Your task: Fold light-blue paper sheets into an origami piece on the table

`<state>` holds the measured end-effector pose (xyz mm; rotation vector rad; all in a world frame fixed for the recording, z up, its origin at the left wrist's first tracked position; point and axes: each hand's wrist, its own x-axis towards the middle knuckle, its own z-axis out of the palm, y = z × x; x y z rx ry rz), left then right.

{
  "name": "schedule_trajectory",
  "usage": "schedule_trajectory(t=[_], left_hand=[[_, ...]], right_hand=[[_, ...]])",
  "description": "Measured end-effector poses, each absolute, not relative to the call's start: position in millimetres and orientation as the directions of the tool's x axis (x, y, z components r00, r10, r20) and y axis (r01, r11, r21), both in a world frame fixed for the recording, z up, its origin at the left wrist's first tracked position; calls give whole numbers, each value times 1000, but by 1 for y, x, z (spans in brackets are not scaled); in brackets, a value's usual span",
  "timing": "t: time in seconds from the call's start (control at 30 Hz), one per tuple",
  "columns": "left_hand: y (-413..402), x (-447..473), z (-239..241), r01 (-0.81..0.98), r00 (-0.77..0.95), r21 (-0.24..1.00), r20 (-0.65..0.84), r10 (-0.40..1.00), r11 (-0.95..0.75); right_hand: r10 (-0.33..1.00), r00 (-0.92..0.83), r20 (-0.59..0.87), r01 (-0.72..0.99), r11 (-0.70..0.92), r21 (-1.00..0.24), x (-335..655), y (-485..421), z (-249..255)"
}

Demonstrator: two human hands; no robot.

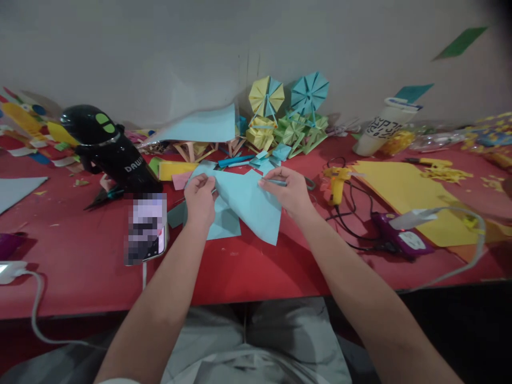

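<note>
A light blue sheet of paper [248,202] is held up above the red table, its lower right corner hanging down. My left hand [200,198] is closed, pinching the sheet's left edge between thumb and fingers. At the upper right edge my right hand [288,191] is also closed, fingertips on the paper. A slim grey-blue piece [277,182] shows between its fingers; I cannot tell its kind. Another blue paper piece [224,221] lies flat beneath. Small blue scraps [262,159] lie just behind the hands.
Left stand a black bottle-shaped object [114,152] and a phone [149,226] with a cable. Folded paper wheels [267,97] stand at the back. To the right are a yellow glue gun [337,184], yellow sheets [396,186], a purple power strip [404,237] and a cup [382,125].
</note>
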<state>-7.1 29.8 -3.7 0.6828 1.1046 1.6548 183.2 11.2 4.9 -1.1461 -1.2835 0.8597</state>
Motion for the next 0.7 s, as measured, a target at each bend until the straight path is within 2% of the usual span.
schedule_trajectory(t=[0.4,0.7], left_hand=[[32,-10,-1,-437,-420,884,-40,907,-164],[37,-17,-1,-449,-394,868,21,919,-212]], right_hand=[[955,97,281,94,273,-957,182,9,8],[948,105,301,119,289,-950,182,11,6]])
